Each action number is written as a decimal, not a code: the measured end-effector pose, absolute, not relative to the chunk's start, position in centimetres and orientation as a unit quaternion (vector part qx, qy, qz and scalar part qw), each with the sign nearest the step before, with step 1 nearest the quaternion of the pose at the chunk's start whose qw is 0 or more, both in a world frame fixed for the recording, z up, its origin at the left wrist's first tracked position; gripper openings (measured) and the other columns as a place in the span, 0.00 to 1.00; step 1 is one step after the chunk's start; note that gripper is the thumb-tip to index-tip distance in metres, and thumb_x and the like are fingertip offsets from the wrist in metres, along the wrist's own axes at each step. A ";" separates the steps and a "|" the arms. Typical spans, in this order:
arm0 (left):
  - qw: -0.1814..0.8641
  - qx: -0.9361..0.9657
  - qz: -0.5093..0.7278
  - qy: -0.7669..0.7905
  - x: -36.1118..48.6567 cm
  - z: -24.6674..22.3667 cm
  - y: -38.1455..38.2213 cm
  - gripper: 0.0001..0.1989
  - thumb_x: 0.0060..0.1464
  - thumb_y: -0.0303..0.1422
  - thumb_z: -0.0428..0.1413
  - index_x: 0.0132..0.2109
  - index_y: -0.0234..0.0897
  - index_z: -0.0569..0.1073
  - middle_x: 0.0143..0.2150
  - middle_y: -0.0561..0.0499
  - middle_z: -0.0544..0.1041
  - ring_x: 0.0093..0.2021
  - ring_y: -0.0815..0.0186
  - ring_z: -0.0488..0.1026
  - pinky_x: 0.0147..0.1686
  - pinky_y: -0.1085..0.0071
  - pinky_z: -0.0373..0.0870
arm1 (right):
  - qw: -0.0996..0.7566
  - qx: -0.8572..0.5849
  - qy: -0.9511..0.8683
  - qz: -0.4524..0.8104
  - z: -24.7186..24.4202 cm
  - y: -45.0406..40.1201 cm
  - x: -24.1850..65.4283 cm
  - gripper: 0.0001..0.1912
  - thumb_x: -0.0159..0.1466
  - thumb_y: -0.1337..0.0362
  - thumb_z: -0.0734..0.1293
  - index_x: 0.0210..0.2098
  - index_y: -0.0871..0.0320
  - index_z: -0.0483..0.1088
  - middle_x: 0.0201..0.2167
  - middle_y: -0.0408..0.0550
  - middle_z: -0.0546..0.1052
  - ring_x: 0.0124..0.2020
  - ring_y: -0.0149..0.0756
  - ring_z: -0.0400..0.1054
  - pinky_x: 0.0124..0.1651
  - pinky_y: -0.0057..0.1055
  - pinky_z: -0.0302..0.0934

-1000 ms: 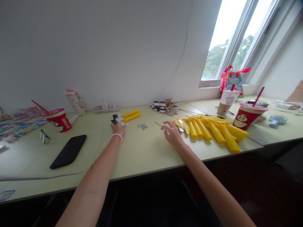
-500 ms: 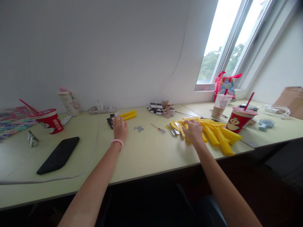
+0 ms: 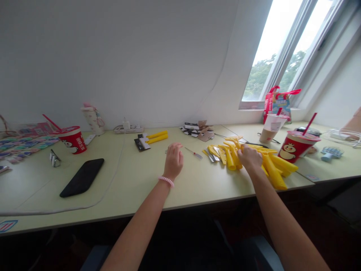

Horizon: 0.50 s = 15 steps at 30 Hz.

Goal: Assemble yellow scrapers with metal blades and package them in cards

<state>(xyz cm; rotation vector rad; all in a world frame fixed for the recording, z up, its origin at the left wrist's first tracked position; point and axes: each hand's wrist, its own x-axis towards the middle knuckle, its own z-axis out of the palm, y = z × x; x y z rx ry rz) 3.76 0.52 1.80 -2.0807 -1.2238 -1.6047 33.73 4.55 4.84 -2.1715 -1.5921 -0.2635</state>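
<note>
My left hand (image 3: 174,160), with a pink coil band at the wrist, is over the middle of the table, its fingers loosely bent and nothing visible in them. It covers most of the small screws (image 3: 166,151). Just to its right lies a screwdriver (image 3: 194,153) with a clear handle. My right hand (image 3: 250,157) is closed in the pile of yellow plastic handles (image 3: 272,171), gripping a yellow handle (image 3: 234,139) whose flat end sticks out on the left. Flat yellow pieces and silvery blades (image 3: 212,153) lie at the pile's left side.
Two yellow-handled tools with black cards (image 3: 142,144) lie further back. Cardboard packaging (image 3: 197,130) is by the wall. Red cups (image 3: 295,146) and a milky drink (image 3: 271,130) stand right of the pile. A black phone (image 3: 82,177) and a white cable are on the left.
My left hand has left the two carded yellow tools and moved right, over the screws. My right hand has closed on a yellow handle in the pile. The view has shifted slightly left.
</note>
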 end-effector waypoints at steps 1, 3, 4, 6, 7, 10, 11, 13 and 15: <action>0.102 -0.706 -0.556 -0.427 3.7 1.7 0.6 0.11 0.55 0.26 0.44 0.44 0.35 0.65 0.45 0.42 0.69 0.50 0.61 0.62 0.52 0.59 0.58 | 0.254 -0.769 -0.582 -0.075 5.2 4.5 33.1 0.19 0.59 0.63 0.57 0.46 0.64 0.68 0.34 0.61 0.74 0.39 0.48 0.68 0.41 0.40 0.58; 0.045 -0.677 -0.581 -0.449 3.5 1.5 0.9 0.09 0.55 0.28 0.45 0.42 0.35 0.66 0.44 0.42 0.70 0.48 0.60 0.64 0.51 0.58 0.59 | 0.347 -0.711 -0.611 0.031 6.0 4.2 31.4 0.20 0.58 0.61 0.57 0.48 0.61 0.68 0.36 0.56 0.75 0.39 0.44 0.69 0.39 0.36 0.60; -0.003 -0.658 -0.597 -0.459 3.4 1.4 1.1 0.09 0.55 0.30 0.45 0.42 0.36 0.67 0.43 0.43 0.71 0.47 0.60 0.65 0.50 0.58 0.60 | 0.394 -0.663 -0.625 0.121 6.2 4.1 30.2 0.19 0.58 0.61 0.58 0.47 0.60 0.68 0.36 0.53 0.75 0.37 0.42 0.69 0.37 0.33 0.61; -0.140 -0.604 -0.630 -0.468 3.4 1.3 1.4 0.10 0.55 0.35 0.46 0.41 0.36 0.68 0.40 0.43 0.73 0.44 0.61 0.68 0.47 0.60 0.63 | 0.434 -0.557 -0.635 0.315 6.6 3.6 27.3 0.18 0.58 0.60 0.58 0.45 0.57 0.69 0.38 0.50 0.75 0.37 0.38 0.69 0.36 0.30 0.62; -0.222 -0.569 -0.641 -0.464 3.3 1.3 1.5 0.13 0.55 0.38 0.47 0.42 0.35 0.67 0.38 0.43 0.74 0.41 0.61 0.70 0.44 0.62 0.65 | 0.431 -0.502 -0.629 0.408 6.6 3.2 25.7 0.19 0.57 0.60 0.59 0.47 0.56 0.68 0.38 0.50 0.76 0.36 0.37 0.69 0.36 0.30 0.62; -0.434 -0.460 -0.653 -0.416 3.3 1.5 1.7 0.21 0.52 0.46 0.48 0.45 0.34 0.65 0.33 0.43 0.75 0.34 0.62 0.73 0.35 0.65 0.69 | 0.387 -0.347 -0.603 0.606 6.2 1.8 21.0 0.20 0.57 0.62 0.60 0.48 0.57 0.66 0.37 0.50 0.75 0.34 0.35 0.69 0.38 0.30 0.63; -0.473 -0.433 -0.658 -0.394 3.3 1.6 1.7 0.23 0.51 0.48 0.48 0.46 0.34 0.65 0.33 0.43 0.75 0.31 0.63 0.73 0.33 0.66 0.69 | 0.373 -0.311 -0.593 0.643 5.9 1.3 19.7 0.20 0.57 0.62 0.61 0.48 0.57 0.66 0.38 0.50 0.75 0.35 0.34 0.69 0.39 0.30 0.63; -0.512 -0.394 -0.676 -0.355 3.1 1.8 1.6 0.25 0.49 0.49 0.49 0.46 0.33 0.65 0.33 0.44 0.76 0.28 0.64 0.73 0.30 0.67 0.69 | 0.335 -0.243 -0.586 0.696 5.3 0.3 17.5 0.20 0.56 0.63 0.63 0.48 0.57 0.65 0.40 0.50 0.74 0.37 0.35 0.70 0.43 0.32 0.63; -0.522 -0.359 -0.695 -0.340 2.9 2.0 1.4 0.23 0.48 0.48 0.50 0.43 0.33 0.66 0.31 0.45 0.76 0.26 0.65 0.73 0.28 0.69 0.68 | 0.311 -0.223 -0.580 0.719 4.8 -0.4 16.2 0.21 0.55 0.63 0.65 0.48 0.55 0.64 0.39 0.48 0.75 0.37 0.35 0.70 0.45 0.35 0.63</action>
